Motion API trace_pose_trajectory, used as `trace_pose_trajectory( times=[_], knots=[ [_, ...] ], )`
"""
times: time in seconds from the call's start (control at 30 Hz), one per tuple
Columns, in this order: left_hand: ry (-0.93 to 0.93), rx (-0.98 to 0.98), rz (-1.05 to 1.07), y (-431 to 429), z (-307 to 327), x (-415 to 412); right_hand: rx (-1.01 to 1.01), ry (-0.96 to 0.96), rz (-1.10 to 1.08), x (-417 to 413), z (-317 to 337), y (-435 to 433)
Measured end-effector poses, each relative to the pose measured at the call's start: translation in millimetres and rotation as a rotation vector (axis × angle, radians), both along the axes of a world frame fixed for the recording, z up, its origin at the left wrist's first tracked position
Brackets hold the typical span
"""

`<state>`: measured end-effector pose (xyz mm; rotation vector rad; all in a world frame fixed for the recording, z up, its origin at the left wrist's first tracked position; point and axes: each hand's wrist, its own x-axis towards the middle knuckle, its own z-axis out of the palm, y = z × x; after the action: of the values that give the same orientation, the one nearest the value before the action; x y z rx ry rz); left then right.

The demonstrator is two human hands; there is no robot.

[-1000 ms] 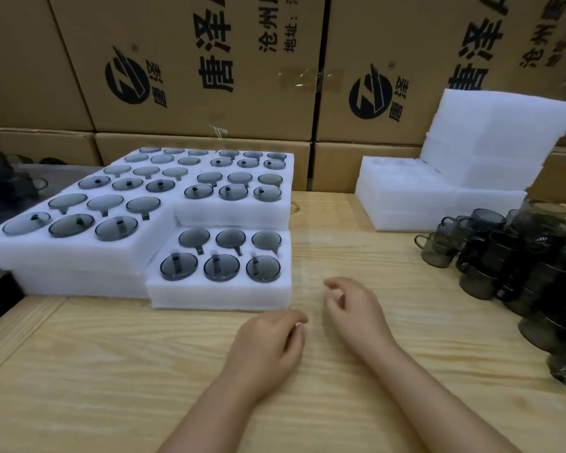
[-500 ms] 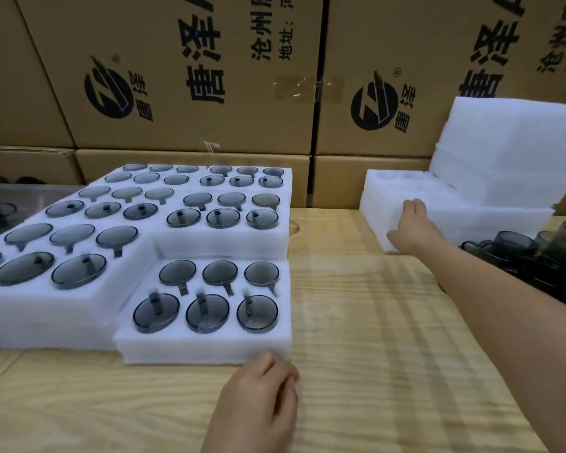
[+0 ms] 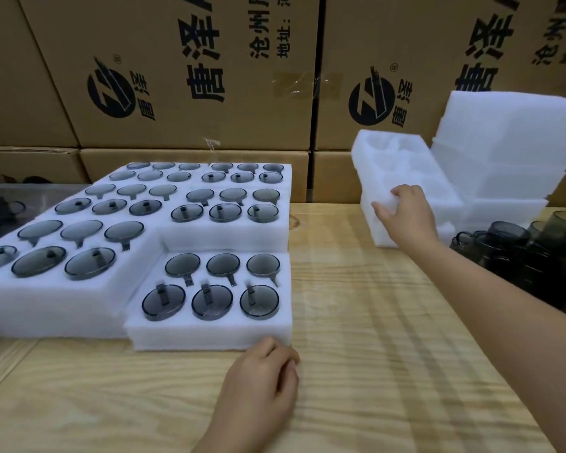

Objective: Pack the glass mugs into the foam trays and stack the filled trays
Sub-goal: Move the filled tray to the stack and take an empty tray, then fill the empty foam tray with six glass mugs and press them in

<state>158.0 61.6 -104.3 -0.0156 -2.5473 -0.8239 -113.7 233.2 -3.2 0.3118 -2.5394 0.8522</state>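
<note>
The empty tray [image 3: 402,161] is gripped by the right hand [image 3: 407,219], fingers curled over its edge. The left hand [image 3: 258,384] is loosely curled and empty, with the filled tray [image 3: 209,335] just beyond its fingertips.

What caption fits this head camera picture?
Right hand grips a tilted empty foam tray; left hand rests beside a filled tray.

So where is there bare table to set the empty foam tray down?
Bare wood: between the near filled tray and the right hand gripping the empty foam tray, and along the front by the left hand. Crowded: filled trays on the left, loose mugs at right.
</note>
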Motion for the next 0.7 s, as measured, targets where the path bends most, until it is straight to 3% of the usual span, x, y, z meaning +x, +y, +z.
trace_pose_trajectory(
  times=[0.27, 0.33, 0.43, 0.47, 0.57, 0.7],
  knots=[
    [-0.016, 0.028, 0.082, 7, 7, 8, -0.332, 0.362, 0.130, 164, -9, 29],
    [-0.041, 0.223, 0.166, 11, 11, 12, -0.335, 0.404, 0.233, 204, -20, 44],
    [0.075, 0.943, 0.253, 20, 22, 26, -0.357, 0.380, 0.357, 246, -47, 71],
    [0.135, 1.089, 0.255, 20, 23, 31, -0.365, 0.364, 0.384, 254, -56, 81],
    [0.130, 1.244, 0.164, 17, 22, 39, -0.354, 0.289, 0.449, 266, -72, 104],
    [0.013, 1.153, -0.012, 14, 19, 41, -0.305, 0.114, 0.542, 267, -76, 119]
  ],
)
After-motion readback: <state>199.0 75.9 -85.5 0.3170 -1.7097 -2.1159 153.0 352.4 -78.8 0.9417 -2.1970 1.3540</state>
